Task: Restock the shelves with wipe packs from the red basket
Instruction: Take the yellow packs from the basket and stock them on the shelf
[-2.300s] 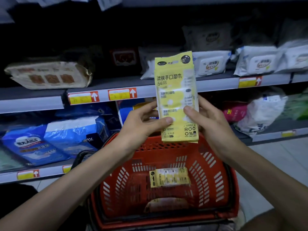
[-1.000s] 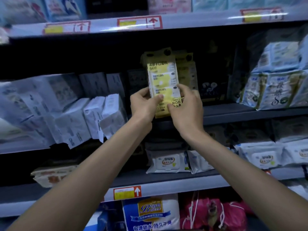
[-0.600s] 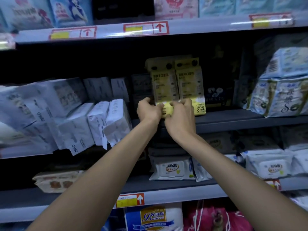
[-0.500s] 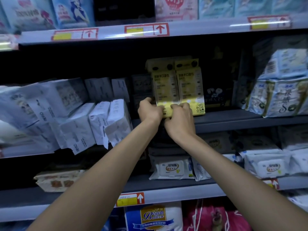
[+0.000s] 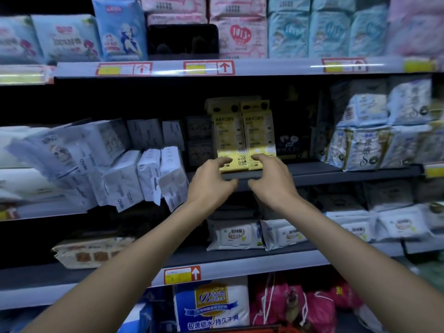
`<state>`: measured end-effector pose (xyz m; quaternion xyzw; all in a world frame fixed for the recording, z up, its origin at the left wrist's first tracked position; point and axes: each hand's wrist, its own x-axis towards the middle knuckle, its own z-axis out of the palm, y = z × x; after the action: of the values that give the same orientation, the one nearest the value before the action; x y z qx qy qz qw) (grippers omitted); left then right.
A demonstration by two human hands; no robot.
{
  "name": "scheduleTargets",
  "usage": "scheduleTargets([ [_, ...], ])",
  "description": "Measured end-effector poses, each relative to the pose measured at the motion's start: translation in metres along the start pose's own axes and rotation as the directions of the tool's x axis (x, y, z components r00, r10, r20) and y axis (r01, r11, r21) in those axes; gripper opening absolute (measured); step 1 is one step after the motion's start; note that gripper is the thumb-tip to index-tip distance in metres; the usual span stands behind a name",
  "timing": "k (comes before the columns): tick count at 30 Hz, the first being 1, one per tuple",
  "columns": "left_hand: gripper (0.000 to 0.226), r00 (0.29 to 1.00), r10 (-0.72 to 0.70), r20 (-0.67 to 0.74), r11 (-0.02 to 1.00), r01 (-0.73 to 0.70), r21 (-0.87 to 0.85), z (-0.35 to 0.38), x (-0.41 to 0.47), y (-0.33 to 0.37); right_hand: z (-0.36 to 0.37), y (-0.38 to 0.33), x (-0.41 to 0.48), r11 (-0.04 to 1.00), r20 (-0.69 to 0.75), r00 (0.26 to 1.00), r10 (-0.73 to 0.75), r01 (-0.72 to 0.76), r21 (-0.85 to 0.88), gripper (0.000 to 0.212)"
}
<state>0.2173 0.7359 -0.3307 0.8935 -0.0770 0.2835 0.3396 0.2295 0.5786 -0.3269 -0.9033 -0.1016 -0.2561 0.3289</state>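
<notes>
Wipe packs in yellow wrappers stand upright side by side at the front of the middle shelf (image 5: 336,173): the left pack (image 5: 228,135) and the right pack (image 5: 259,133). The left hand (image 5: 211,181) and right hand (image 5: 271,183) each form a loose, wide C, index fingers over the packs' bottom edges and thumbs below the shelf lip. Neither hand closes on a pack, and I cannot tell whether the fingertips touch. White bundles (image 5: 149,174) lean at the left.
</notes>
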Motion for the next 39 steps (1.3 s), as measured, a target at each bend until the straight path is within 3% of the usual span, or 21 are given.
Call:
scheduleTargets([
  [10, 0.074, 0.948, 0.236, 0.214, 0.883, -0.301, 0.362, 0.010, -0.079, -0.026, -0.012, 0.042, -0.083, 0.996, 0.070, 0.996, -0.051, 0.055, -0.066, 0.084],
  [18, 0.099, 0.925, 0.153, 0.348, 0.853, -0.302, 0.426, 0.057, -0.148, -0.088, 0.033, 0.099, -0.157, 0.991, 0.286, 0.958, 0.016, 0.022, -0.130, 0.094],
  [23, 0.098, 0.896, 0.071, 0.438, 0.870, -0.270, 0.413, 0.089, -0.188, -0.128, 0.075, 0.134, -0.198, 0.981, 0.433, 0.896, 0.092, -0.008, -0.193, 0.101],
  [28, 0.101, 0.837, -0.019, 0.547, 0.872, -0.254, 0.419, 0.120, -0.232, -0.163, 0.115, 0.162, -0.238, 0.966, 0.591, 0.794, 0.140, 0.020, -0.256, 0.099],
  [32, 0.100, 0.749, -0.078, 0.658, 0.850, -0.296, 0.437, 0.145, -0.271, -0.190, 0.138, 0.185, -0.275, 0.966, 0.689, 0.718, 0.098, 0.097, -0.239, 0.084],
  [39, 0.098, 0.548, -0.171, 0.819, 0.834, -0.363, 0.417, 0.197, -0.331, -0.221, 0.162, 0.214, -0.315, 0.905, 0.877, 0.469, 0.107, 0.320, -0.282, 0.082],
])
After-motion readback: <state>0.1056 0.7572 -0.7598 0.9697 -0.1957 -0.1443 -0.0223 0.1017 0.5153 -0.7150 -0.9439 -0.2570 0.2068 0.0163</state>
